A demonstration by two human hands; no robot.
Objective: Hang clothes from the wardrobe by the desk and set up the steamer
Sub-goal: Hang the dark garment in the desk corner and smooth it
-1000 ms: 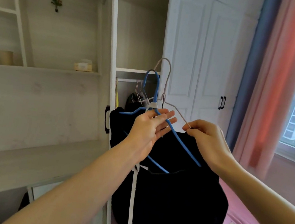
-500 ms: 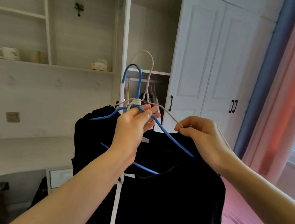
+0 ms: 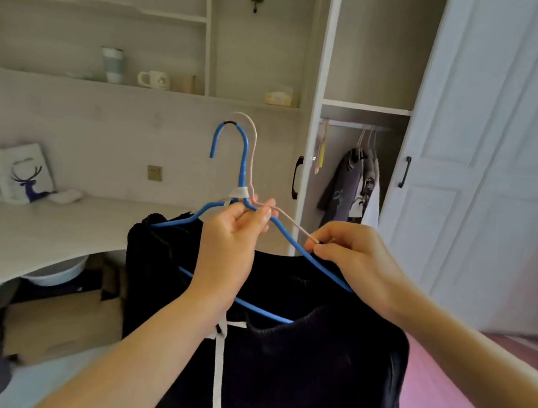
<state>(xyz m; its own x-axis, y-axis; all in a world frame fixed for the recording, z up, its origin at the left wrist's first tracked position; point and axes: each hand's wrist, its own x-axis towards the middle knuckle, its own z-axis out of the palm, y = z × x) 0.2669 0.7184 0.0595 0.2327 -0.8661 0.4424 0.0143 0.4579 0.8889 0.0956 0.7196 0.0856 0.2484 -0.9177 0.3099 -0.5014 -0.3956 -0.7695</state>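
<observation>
**Holding Two Hangers and a Black Top Between Desk and Wardrobe**

Starting at the left, we see the desk (image 3: 55, 221) with a deer picture (image 3: 22, 173) propped against the wall, and a mug (image 3: 154, 79) on the shelf (image 3: 206, 96) above. In the middle, our left hand (image 3: 232, 243) is curled round the blue hanger (image 3: 243, 166) just under its neck, where the two arms meet. The pale hanger (image 3: 287, 219) lies against the same spot. The black top (image 3: 309, 361) hangs off the blue hanger in mid-air, in front of the desk edge, with its white drawstring (image 3: 218, 367) dangling. Our right hand (image 3: 355, 258) pinches the pale hanger's thin arm between thumb and fingertips, touching the blue arm below it. Further right the wardrobe (image 3: 373, 64) stands open, with other clothes (image 3: 344, 186) on its rail (image 3: 348, 124).

We judge the top soft and fairly heavy for such thin wire, so it could slide off a tilted shoulder. The hangers look light, springy and liable to tangle at the hooks. The neck is the place to hold, keeping the arms level. Whether the pale hanger carries any cloth we cannot tell.
</observation>
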